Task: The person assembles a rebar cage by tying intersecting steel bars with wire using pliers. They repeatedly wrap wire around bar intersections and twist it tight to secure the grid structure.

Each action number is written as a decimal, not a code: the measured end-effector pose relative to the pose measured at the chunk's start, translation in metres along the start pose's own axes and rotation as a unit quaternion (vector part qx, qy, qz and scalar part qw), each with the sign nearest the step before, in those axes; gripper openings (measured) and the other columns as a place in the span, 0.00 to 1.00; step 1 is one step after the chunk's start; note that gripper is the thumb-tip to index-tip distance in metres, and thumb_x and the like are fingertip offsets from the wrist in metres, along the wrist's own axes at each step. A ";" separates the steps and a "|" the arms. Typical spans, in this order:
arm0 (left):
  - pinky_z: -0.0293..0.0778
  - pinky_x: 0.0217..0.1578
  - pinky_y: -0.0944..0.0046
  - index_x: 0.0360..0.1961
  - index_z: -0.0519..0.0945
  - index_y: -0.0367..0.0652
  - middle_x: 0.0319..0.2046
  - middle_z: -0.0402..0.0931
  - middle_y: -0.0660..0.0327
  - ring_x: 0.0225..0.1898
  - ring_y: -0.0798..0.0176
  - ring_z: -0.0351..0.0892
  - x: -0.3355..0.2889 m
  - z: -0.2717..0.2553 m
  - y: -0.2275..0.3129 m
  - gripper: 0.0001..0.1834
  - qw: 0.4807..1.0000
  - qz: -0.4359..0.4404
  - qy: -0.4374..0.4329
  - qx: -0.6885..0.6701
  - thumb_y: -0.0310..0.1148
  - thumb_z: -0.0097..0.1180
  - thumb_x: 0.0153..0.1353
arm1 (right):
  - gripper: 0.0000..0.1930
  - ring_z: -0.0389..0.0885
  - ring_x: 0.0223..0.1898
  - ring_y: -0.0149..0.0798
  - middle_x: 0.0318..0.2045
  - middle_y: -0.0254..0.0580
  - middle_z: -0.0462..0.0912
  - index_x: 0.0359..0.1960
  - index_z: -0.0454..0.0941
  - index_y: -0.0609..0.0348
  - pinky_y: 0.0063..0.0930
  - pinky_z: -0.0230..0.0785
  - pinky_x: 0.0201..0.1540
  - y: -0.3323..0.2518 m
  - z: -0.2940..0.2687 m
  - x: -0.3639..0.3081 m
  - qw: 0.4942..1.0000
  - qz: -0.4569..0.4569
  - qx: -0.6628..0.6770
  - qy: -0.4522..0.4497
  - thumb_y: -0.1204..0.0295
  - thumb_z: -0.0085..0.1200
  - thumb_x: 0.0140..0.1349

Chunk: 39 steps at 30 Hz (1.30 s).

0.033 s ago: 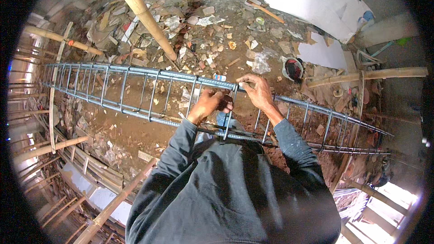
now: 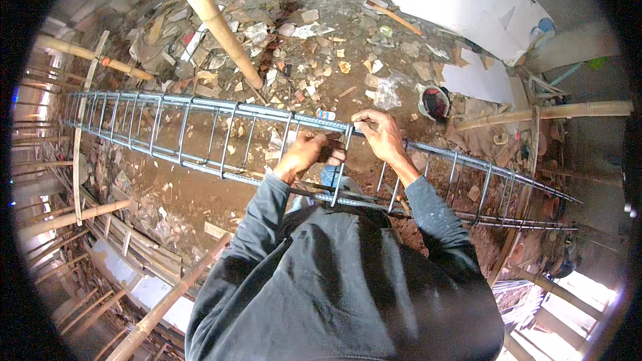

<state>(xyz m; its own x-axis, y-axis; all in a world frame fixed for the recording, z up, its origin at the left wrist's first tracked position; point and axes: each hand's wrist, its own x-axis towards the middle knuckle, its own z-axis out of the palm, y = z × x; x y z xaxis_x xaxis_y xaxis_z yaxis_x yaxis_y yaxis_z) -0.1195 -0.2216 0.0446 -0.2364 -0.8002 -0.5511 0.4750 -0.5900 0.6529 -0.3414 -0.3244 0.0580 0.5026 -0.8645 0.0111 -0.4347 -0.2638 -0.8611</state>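
Note:
A long rebar cage [image 2: 254, 110] of ribbed bars and square stirrups runs across the view in front of me. Inside it, beside one stirrup [image 2: 342, 164], my left hand [image 2: 302, 155] is closed with its fingers curled. Whatever those fingers hold is hidden. My right hand [image 2: 380, 132] reaches over the far top bars, its thumb and fingertips pinched on the cage where that stirrup meets the bars. Any tie wire at this joint is too small to make out.
A bamboo pole [image 2: 210, 20] slants down beyond the cage. Rubble and scraps litter the dirt floor [image 2: 194, 194]. At the far right stand a bucket [image 2: 433, 102] with dark contents and a large white panel [image 2: 468, 7]. A horizontal bamboo pole [image 2: 555, 111] lies near the cage's right end.
My left hand has turned slightly beside the stirrup, its fingers shifting a little. The right hand keeps its pinch in nearly the same spot, and the cage has hardly moved.

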 end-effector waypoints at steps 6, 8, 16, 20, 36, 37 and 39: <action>0.86 0.52 0.58 0.56 0.86 0.32 0.56 0.86 0.51 0.47 0.57 0.90 -0.004 -0.009 0.010 0.16 0.989 0.109 -0.024 0.093 0.29 0.64 0.72 | 0.08 0.88 0.47 0.45 0.43 0.44 0.90 0.45 0.86 0.59 0.40 0.77 0.52 -0.007 -0.002 0.006 0.999 0.036 -0.019 -0.019 0.69 0.64 0.69; 0.85 0.52 0.60 0.52 0.89 0.34 0.58 0.86 0.55 0.49 0.61 0.89 -0.001 -0.005 0.013 0.14 0.967 0.149 -0.005 0.205 0.29 0.69 0.69 | 0.08 0.88 0.47 0.39 0.42 0.42 0.90 0.44 0.86 0.61 0.37 0.78 0.52 -0.006 -0.002 0.004 0.999 0.024 -0.025 -0.023 0.70 0.64 0.69; 0.76 0.42 0.45 0.40 0.89 0.40 0.38 0.85 0.47 0.40 0.42 0.84 0.057 0.015 0.046 0.05 0.799 0.378 0.044 0.466 0.28 0.67 0.65 | 0.06 0.88 0.44 0.46 0.43 0.47 0.88 0.44 0.85 0.63 0.42 0.78 0.48 -0.001 -0.003 -0.002 0.995 -0.035 -0.079 -0.041 0.76 0.62 0.68; 0.79 0.37 0.45 0.34 0.88 0.38 0.30 0.86 0.44 0.32 0.37 0.86 0.115 0.007 0.053 0.08 0.745 0.358 -0.012 0.563 0.31 0.66 0.57 | 0.04 0.82 0.46 0.51 0.39 0.42 0.85 0.39 0.84 0.56 0.45 0.75 0.53 -0.001 -0.005 0.006 0.964 -0.194 -0.178 -0.035 0.75 0.62 0.64; 0.75 0.57 0.49 0.64 0.79 0.34 0.50 0.86 0.41 0.51 0.40 0.85 0.120 -0.005 0.065 0.32 0.858 0.155 0.055 0.487 0.47 0.64 0.68 | 0.17 0.88 0.42 0.54 0.38 0.48 0.89 0.52 0.73 0.54 0.46 0.79 0.42 -0.025 -0.029 0.050 0.952 -0.193 -0.172 -0.166 0.71 0.66 0.65; 0.79 0.48 0.50 0.60 0.81 0.32 0.45 0.87 0.41 0.44 0.44 0.88 0.113 -0.001 0.057 0.27 0.820 0.240 0.126 0.504 0.43 0.64 0.68 | 0.19 0.90 0.39 0.56 0.36 0.51 0.90 0.53 0.70 0.55 0.47 0.79 0.40 -0.026 -0.030 0.051 0.948 -0.162 -0.196 -0.193 0.73 0.65 0.65; 0.83 0.41 0.51 0.59 0.81 0.31 0.41 0.88 0.42 0.39 0.46 0.90 0.100 0.003 0.050 0.24 0.808 0.257 0.222 0.481 0.35 0.66 0.67 | 0.19 0.89 0.36 0.56 0.32 0.49 0.89 0.53 0.70 0.56 0.48 0.79 0.39 -0.027 -0.030 0.049 0.950 -0.158 -0.190 -0.192 0.75 0.65 0.64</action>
<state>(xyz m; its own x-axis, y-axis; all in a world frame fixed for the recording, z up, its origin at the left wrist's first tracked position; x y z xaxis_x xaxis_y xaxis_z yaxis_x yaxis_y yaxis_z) -0.1217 -0.3313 0.0234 0.2103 -0.9750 -0.0718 -0.5163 -0.1731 0.8387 -0.3273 -0.3724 0.0969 0.8563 -0.5164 -0.0107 -0.4190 -0.6824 -0.5990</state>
